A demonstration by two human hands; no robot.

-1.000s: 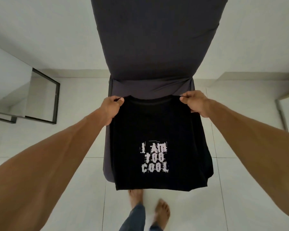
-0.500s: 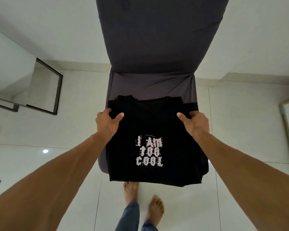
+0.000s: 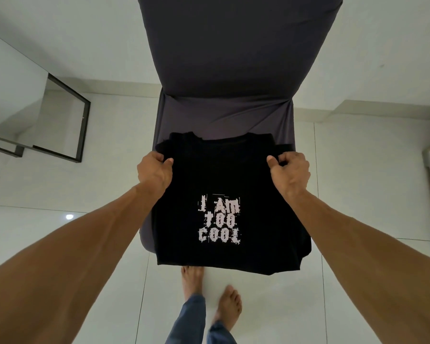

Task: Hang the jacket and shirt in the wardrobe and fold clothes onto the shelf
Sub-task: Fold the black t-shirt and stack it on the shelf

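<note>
Now my left hand (image 3: 155, 173) and right hand (image 3: 290, 173) each pinch a side of the black T-shirt (image 3: 224, 175) on the chair seat (image 3: 224, 120), where uneven lifting could undo the fold.

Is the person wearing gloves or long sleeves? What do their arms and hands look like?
No gloves and no sleeves show. The left arm and right arm are bare all the way to the picture's edge. The left hand and right hand are bare too, with no watch or band at either wrist. Lower down are blue denim trouser legs and bare feet.
</note>
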